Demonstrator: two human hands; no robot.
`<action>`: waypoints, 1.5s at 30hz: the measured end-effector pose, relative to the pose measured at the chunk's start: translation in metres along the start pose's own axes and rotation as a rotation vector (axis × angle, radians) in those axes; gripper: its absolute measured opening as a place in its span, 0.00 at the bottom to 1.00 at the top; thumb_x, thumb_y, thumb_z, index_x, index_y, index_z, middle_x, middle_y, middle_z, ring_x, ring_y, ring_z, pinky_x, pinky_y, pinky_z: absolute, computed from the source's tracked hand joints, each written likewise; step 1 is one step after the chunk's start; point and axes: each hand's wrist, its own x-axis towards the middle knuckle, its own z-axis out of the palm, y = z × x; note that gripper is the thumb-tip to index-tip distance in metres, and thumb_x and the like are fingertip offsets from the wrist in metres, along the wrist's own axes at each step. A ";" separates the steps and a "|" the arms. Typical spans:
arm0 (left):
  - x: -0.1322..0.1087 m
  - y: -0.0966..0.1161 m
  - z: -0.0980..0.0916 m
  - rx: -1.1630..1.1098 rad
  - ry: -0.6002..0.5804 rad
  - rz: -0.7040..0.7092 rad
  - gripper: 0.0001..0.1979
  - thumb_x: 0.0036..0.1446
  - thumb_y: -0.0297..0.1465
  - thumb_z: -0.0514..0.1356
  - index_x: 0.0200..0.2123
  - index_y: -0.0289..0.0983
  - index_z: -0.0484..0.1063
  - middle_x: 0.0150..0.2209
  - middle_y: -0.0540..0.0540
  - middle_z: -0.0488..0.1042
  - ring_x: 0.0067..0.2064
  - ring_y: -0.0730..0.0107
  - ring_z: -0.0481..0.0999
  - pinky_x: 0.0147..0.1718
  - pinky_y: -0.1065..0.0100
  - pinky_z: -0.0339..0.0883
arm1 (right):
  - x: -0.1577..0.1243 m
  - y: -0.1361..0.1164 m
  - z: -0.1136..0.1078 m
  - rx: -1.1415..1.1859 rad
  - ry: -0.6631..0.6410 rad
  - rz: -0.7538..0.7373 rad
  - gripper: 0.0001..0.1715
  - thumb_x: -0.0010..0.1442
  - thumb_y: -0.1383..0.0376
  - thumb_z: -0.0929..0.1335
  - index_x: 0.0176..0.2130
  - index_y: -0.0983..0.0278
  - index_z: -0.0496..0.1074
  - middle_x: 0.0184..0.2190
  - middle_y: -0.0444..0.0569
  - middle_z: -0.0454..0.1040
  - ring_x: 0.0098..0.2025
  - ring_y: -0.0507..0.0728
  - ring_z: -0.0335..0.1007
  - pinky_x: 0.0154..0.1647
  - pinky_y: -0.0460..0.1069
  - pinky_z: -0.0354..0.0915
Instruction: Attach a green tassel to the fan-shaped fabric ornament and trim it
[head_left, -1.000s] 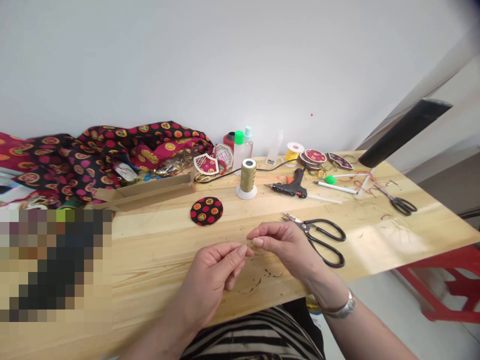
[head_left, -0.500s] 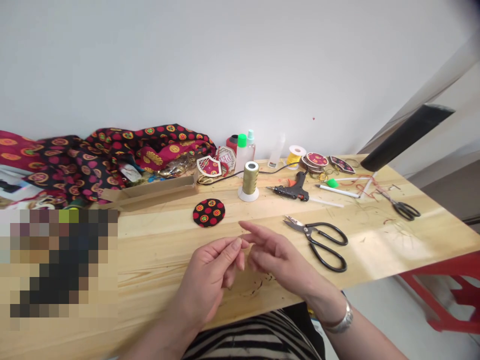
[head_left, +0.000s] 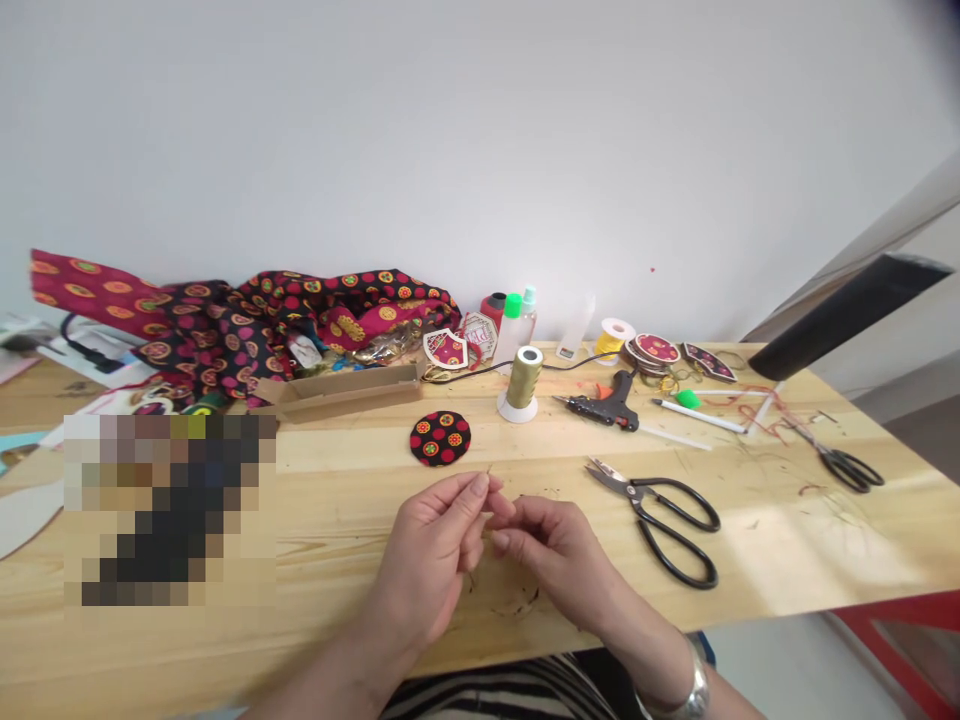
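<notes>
Two-handed, pinches a thin piece (head_left: 490,469), unidentified, in the left hand (head_left: 431,548), pointing away past the fingertips; holds the right hand (head_left: 559,557) curled close beside, cannot tell whether gripping. Shows a patterned fabric disc (head_left: 440,438) beyond, nearer the left.

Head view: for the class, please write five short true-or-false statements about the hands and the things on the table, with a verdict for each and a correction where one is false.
1. The gold thread spool stands upright. True.
2. The right hand grips the glue gun. False: the glue gun lies on the table, beyond both hands.
3. The left hand has its thumb and index finger pinched together. True.
4. The round patterned fabric piece is inside the left hand. False: it lies on the table.
5. The large scissors lie to the right of the right hand. True.
</notes>
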 end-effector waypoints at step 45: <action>-0.005 -0.006 -0.005 0.163 -0.113 -0.079 0.13 0.54 0.37 0.59 0.32 0.33 0.77 0.17 0.56 0.56 0.19 0.81 0.49 0.17 0.73 0.40 | 0.012 -0.022 -0.020 0.019 0.053 -0.055 0.09 0.57 0.64 0.66 0.27 0.65 0.67 0.23 0.43 0.70 0.26 0.49 0.62 0.29 0.45 0.59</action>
